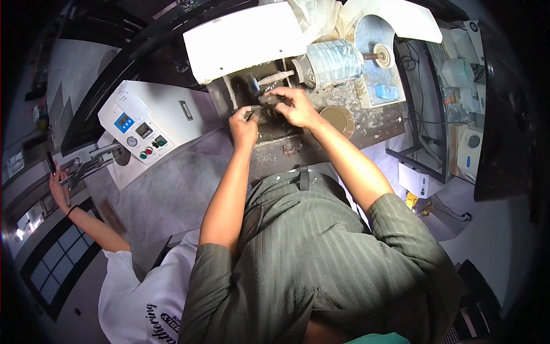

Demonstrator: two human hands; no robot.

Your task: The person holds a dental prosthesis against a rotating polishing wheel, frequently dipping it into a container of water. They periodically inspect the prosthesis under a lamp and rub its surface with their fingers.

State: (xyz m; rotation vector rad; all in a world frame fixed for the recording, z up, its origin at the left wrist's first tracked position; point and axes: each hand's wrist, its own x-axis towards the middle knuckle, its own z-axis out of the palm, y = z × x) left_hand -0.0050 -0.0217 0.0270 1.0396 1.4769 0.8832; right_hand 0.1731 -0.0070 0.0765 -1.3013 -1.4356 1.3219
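My left hand [244, 128] pinches a small dark piece [252, 114] between thumb and fingertips, over a dark, wet-looking basin [278, 127]. Close beside it, my right hand [295, 107] has its fingers curled in toward the same spot. Something greyish seems to lie at its fingertips, too small and shadowed to name. Just beyond both hands, a pale tapered spindle [277, 78] ends in a dark, blurred wheel [253, 85]. That spindle comes out of a motor covered by a cut clear plastic bottle [335, 63]. A white panel [246, 40] rises behind the wheel.
Right of my right hand lies a round brownish dish [338, 121]. A buffing wheel [382, 55] and a blue object [387, 92] are at a white-edged tray farther right. A white control cabinet [150, 123] stands left. Another person's hand [59, 186] reaches beside it.
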